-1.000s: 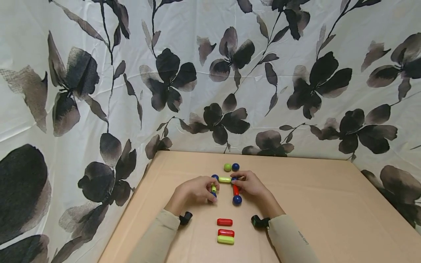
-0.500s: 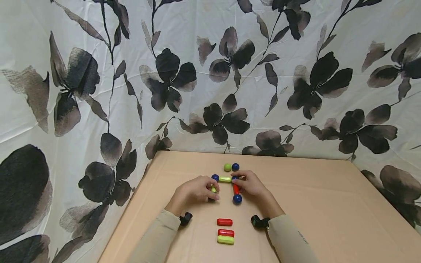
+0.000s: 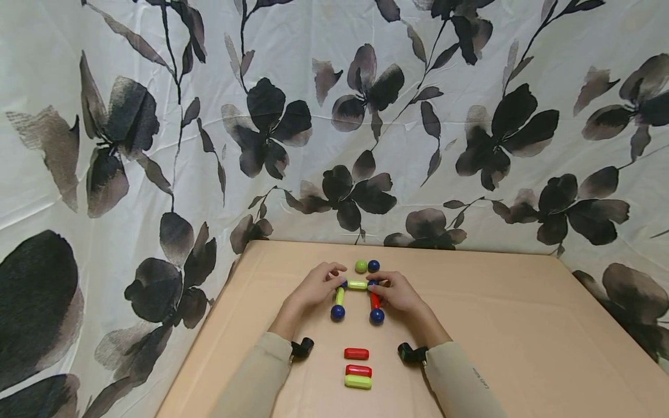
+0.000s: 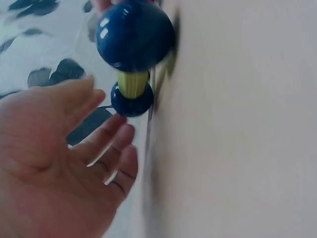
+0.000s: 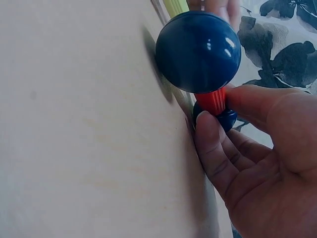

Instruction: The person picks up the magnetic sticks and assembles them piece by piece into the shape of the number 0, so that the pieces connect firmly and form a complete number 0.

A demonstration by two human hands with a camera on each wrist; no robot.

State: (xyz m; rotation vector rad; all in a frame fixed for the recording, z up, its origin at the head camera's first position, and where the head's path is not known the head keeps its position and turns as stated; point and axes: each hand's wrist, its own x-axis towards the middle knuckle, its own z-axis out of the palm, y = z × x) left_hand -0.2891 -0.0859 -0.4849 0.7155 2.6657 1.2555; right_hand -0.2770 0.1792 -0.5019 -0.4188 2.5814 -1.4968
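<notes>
A U-shaped assembly of sticks and balls lies on the table. A yellow-green crossbar [image 3: 358,285] joins two far blue balls; a yellow-green stick [image 3: 340,296] comes down the left side and a red stick [image 3: 374,301] down the right. Blue balls cap the near ends, left [image 3: 337,313] and right [image 3: 377,316]. My left hand [image 3: 312,288] is at the far left ball [image 4: 132,101], fingers spread and loosely bent; contact is unclear. With thumb and fingers, my right hand [image 3: 401,294] pinches the far right blue ball [image 5: 227,120], partly hidden by the fingers.
Beyond the assembly sit a green ball [image 3: 361,266] and a blue ball [image 3: 373,266], side by side. Closer to me lie a red stick [image 3: 356,353], another red stick [image 3: 358,370] and a yellow-green stick [image 3: 358,382]. A floral cloth [image 3: 324,145] hangs behind the table [image 3: 496,313].
My left hand has let go of the left yellow-green stick with its near ball and moved away from me to the far left ball. My right hand has stayed in place.
</notes>
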